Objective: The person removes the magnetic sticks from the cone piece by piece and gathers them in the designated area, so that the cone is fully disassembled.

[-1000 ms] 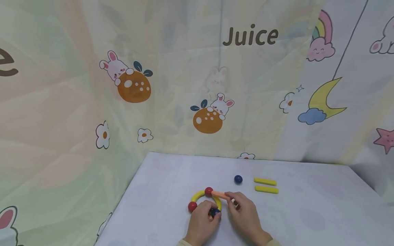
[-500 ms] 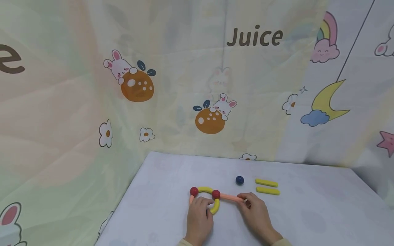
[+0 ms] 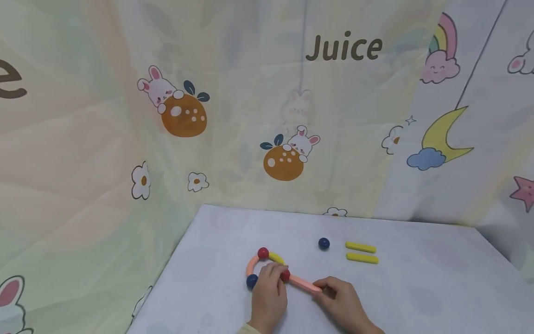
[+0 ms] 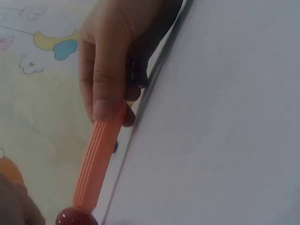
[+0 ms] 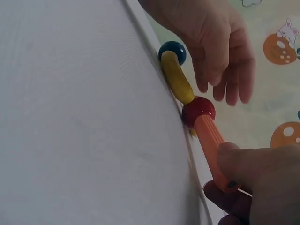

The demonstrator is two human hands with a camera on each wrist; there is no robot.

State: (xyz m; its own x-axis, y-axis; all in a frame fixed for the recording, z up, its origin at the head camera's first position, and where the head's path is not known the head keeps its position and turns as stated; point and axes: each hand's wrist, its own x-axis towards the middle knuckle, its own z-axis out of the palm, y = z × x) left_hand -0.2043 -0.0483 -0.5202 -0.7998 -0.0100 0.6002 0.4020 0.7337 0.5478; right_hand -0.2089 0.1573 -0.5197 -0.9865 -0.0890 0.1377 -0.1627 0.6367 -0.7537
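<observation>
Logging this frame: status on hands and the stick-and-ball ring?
Right hand pinches straight orange stick. Left hand rests fingers on ring, grip unclear. Loose blue ball, two yellow sticks lie apart.

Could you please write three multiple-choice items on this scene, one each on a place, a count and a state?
1. Where do the two loose yellow sticks lie?
A. right of the loose blue ball
B. inside the ring
C. under the left hand

2. How many red balls show in the head view?
A. one
B. two
C. four

3. What does the right hand do?
A. lies flat
B. pinches the end of the orange stick
C. lifts a blue ball

Answers: 1 A, they lie side by side beyond the ball; 2 B, one at the ring's top, one at the left hand; 3 B, the fingertips close on the stick's end.
</observation>
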